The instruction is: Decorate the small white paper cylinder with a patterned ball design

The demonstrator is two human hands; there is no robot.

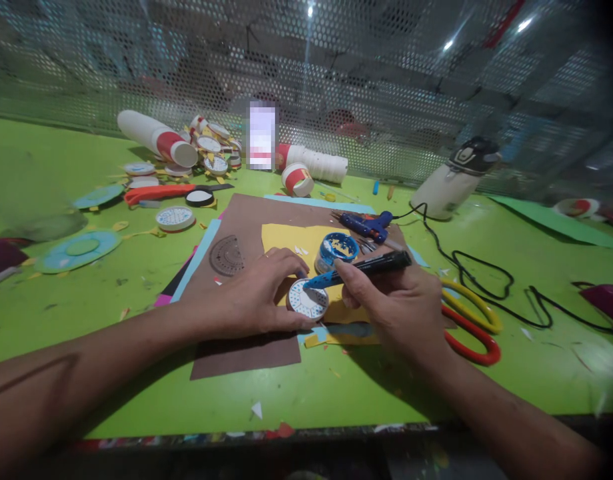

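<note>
My left hand [259, 293] grips a small round white disc [301, 305] by its edge, thumb at the near side and fingers at the far side. Blue dots and thin dividing lines cover much of the disc's face. In my right hand [401, 300] is a black marker [374, 265], its blue-smeared front end pointing left and resting on or just over the disc. Just behind the marker stands a small open tub of blue paint [338, 248], on yellow paper [281, 237] laid over brown paper [251, 212].
A protractor [227, 256] lies left of my hands; a blue glue gun [369, 225] and its black cord lie behind and right. Scissors [479, 333] sit beside my right hand. Farther back are paper cups [149, 137], a utility knife [161, 193] and a spray bottle [451, 180].
</note>
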